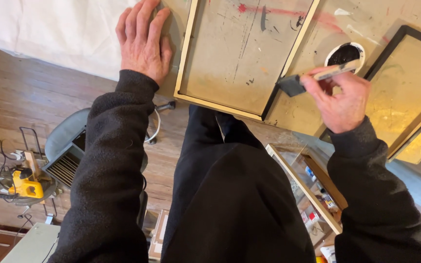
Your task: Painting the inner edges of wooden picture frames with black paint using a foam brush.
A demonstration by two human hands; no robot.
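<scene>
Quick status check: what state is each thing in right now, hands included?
Left hand: flat on the table, holding nothing.
Right hand: gripping the foam brush.
Foam brush: black tip on the frame's edge.
Pale frame: flat, partly painted black.
Paint tub: open, black inside.
Black frame: flat, fully black.

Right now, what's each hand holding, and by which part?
Right hand pinches a foam brush by its pale handle, black head at the wooden frame. Left hand holds nothing, resting flat on the table.
</scene>
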